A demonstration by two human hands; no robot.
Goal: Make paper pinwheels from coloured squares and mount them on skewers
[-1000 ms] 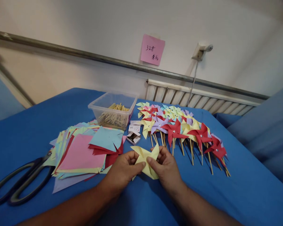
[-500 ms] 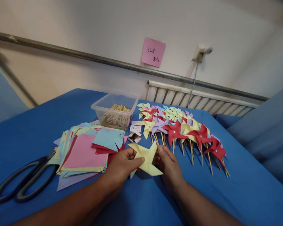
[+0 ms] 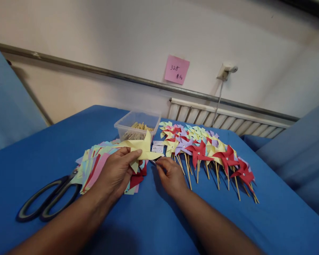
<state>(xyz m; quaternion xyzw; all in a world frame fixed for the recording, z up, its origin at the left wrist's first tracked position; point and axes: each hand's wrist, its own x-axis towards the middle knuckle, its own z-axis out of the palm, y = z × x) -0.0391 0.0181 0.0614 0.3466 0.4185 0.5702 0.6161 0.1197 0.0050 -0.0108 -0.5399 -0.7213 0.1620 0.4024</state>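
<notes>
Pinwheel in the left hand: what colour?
Pale yellow. The folded paper pinwheel held by the left hand shows clearly in the head view.

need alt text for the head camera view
A left hand holds a folded yellow pinwheel above a blue table; the right hand reaches toward a small box. Around them lie paper squares, scissors, a stick tub and finished pinwheels.

On the tabletop, the paper stack lies at centre; scissors at its 8 o'clock; the stick tub at its 1 o'clock; finished pinwheels at 3 o'clock of the tub, small boxes between them
</notes>
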